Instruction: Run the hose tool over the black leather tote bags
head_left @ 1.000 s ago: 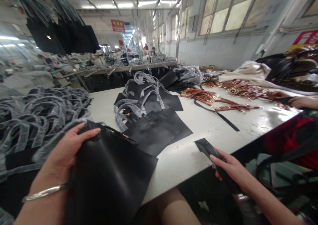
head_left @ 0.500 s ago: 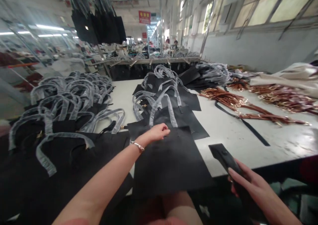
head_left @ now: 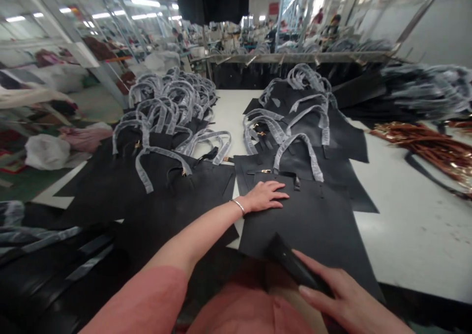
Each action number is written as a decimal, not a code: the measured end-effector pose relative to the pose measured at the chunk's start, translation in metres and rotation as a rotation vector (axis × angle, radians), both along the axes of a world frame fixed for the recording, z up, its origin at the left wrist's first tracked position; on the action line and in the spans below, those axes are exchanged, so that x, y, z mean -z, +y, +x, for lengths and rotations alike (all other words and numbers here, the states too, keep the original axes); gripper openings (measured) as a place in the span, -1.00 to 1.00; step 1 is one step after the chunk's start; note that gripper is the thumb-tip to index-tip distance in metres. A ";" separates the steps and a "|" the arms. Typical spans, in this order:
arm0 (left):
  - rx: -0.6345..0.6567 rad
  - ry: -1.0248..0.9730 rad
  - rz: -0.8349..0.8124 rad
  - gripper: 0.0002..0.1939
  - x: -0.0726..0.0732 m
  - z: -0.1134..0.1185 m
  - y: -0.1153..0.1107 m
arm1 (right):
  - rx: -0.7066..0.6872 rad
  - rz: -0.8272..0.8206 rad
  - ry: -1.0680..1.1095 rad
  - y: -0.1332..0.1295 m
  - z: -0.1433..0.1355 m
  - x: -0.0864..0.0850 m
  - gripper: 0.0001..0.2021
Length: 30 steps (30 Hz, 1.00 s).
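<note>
My left hand (head_left: 266,196) lies flat on a black bag panel (head_left: 300,226), fingers stretched out and spread. Just beyond the fingers, a short black strap (head_left: 285,174) with a gold clasp (head_left: 265,171) rests on the panel's top end. A bag handle (head_left: 299,147) wrapped in clear film arches up behind it. In the lower right, my right hand (head_left: 337,290) is wrapped round a long, blocky black tool (head_left: 295,261), whose exact kind I cannot make out. The tool's front end is over the near part of the panel.
More black panels with film-wrapped handles (head_left: 177,96) are heaped on the left of the white table (head_left: 391,240). Brown straps (head_left: 431,150) with gold fittings lie at the right, beside another black pile (head_left: 427,91). A metal rail (head_left: 302,57) crosses the back; black bags (head_left: 214,0) hang above.
My view has turned left. My left hand has gone from curled fingers to flat and spread. The black tool has come leftward over the panel, and a clasped strap now shows on the panel.
</note>
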<state>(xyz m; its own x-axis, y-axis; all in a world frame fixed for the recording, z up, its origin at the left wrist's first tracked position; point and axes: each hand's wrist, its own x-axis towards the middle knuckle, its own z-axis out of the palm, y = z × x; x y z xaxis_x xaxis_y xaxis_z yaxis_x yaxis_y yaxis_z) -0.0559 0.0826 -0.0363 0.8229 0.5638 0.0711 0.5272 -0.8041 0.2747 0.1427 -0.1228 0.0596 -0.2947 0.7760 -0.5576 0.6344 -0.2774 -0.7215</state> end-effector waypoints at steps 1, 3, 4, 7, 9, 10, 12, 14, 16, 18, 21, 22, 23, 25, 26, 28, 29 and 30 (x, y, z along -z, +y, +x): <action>-0.001 -0.004 0.021 -0.57 0.001 0.000 0.000 | -0.050 0.017 -0.020 0.004 -0.009 -0.003 -0.34; -0.004 -0.012 0.052 -0.57 0.001 0.000 -0.001 | -0.146 0.031 -0.063 0.010 -0.024 -0.010 -0.37; -0.005 -0.015 0.062 -0.57 0.002 0.000 -0.001 | -0.190 0.025 -0.083 0.013 -0.030 -0.012 -0.38; -0.009 -0.020 0.076 -0.55 0.002 0.000 -0.002 | -0.272 -0.009 -0.147 0.021 -0.047 -0.018 -0.37; -0.010 -0.021 0.078 -0.55 0.003 -0.001 -0.002 | -0.299 -0.018 -0.173 0.025 -0.057 -0.020 -0.36; -0.011 -0.022 0.078 -0.54 0.004 -0.001 -0.002 | -0.311 -0.018 -0.178 0.027 -0.061 -0.020 -0.36; -0.014 -0.027 0.076 -0.53 0.004 -0.001 -0.002 | -0.333 -0.008 -0.178 0.030 -0.069 -0.019 -0.34; -0.019 -0.037 0.072 -0.51 0.004 -0.001 -0.002 | -0.345 0.009 -0.169 0.031 -0.075 -0.019 -0.32; -0.020 -0.044 0.064 -0.50 0.003 -0.001 -0.001 | -0.348 0.034 -0.145 0.032 -0.076 -0.020 -0.31; -0.019 -0.046 0.058 -0.50 0.003 -0.001 -0.001 | -0.335 0.059 -0.097 0.031 -0.068 -0.025 -0.32; -0.032 -0.052 0.056 -0.52 0.002 -0.001 -0.003 | -0.224 0.041 0.004 0.029 -0.036 -0.033 -0.35; -0.042 -0.054 0.055 -0.53 0.001 -0.002 -0.006 | -0.142 0.019 0.024 0.029 -0.021 -0.034 -0.36; -0.052 -0.056 0.056 -0.54 0.001 -0.002 -0.009 | -0.038 0.005 0.029 0.030 -0.006 -0.035 -0.37; -0.073 -0.061 0.056 -0.56 -0.001 -0.003 -0.019 | 0.184 -0.015 0.055 0.034 0.025 -0.031 -0.32; -0.084 -0.064 0.057 -0.56 -0.002 -0.003 -0.025 | 0.296 -0.019 0.060 0.038 0.040 -0.027 -0.28; -0.123 -0.073 0.064 -0.57 -0.005 0.001 -0.039 | 0.467 -0.009 0.067 0.049 0.063 -0.017 -0.28; -0.154 -0.077 0.069 -0.58 -0.005 0.004 -0.047 | 0.520 -0.009 0.065 0.055 0.071 -0.012 -0.31; -0.194 -0.080 0.074 -0.59 -0.006 0.008 -0.054 | 0.551 -0.018 0.069 0.060 0.077 -0.007 -0.36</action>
